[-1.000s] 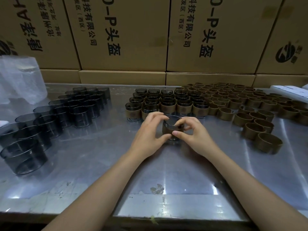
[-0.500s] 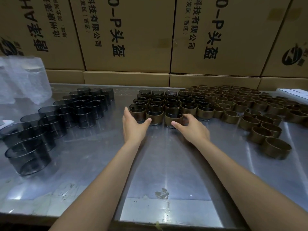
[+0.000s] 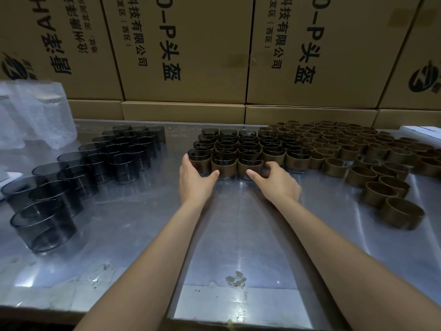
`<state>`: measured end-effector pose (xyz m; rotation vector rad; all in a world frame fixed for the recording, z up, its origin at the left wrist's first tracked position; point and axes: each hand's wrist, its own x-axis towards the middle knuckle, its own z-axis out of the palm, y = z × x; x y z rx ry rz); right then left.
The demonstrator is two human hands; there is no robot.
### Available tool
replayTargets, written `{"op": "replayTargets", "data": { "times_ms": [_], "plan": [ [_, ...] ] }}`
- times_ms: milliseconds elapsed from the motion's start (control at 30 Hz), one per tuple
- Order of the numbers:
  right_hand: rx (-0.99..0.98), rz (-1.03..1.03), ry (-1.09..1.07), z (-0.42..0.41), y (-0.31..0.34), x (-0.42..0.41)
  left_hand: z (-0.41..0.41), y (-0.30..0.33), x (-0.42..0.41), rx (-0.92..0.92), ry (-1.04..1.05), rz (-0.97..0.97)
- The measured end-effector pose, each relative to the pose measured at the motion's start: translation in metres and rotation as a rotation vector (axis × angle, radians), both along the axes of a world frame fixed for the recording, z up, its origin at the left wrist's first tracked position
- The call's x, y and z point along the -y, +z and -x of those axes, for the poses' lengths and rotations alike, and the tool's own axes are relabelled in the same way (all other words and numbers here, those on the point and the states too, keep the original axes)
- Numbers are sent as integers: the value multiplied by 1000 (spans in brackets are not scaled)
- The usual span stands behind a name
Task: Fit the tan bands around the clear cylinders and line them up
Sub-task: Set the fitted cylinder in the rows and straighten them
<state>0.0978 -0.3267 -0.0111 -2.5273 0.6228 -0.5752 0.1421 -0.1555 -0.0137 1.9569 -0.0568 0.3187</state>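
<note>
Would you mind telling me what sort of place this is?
Probably a small factory packing bench: stacked printed cartons behind a metal table, with many loose tan bands and clear cylinders in batches.

Single head view: wide-angle, looks forward and down across table [image 3: 124,235], near forearms, stacked cartons [image 3: 191,44] filling background.

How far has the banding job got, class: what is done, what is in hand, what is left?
Done: a block of banded cylinders stands in rows mid-table. In hand: the left hand and right hand press against the front row, squaring it up. Left: bare cylinders on the left and loose tan bands on the right.
</note>
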Motion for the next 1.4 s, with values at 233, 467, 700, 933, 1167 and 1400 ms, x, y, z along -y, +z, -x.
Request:
{"op": "replayTargets", "data": {
  "times_ms": [233, 467, 700, 933, 1167, 1400],
  "plan": [
    [132, -266, 138, 30, -1, -4, 0, 0, -1, -5, 18, 5],
    [45, -137, 339, 63, -7, -9, 9, 2, -5, 44, 22, 93],
    [91, -240, 295, 58, -3, -7, 56, 0, -26, 131, -176, -358],
    [129, -293, 314, 58, -4, -6, 97, 13, -77, 376, 148, -740],
    [136, -311, 320, 57, -4, -6, 103, 10, -143, 98, 528, -821],
    [127, -299, 317, 57, -4, -7, 100, 6, -144, -24, 481, -942]
  ]
}}
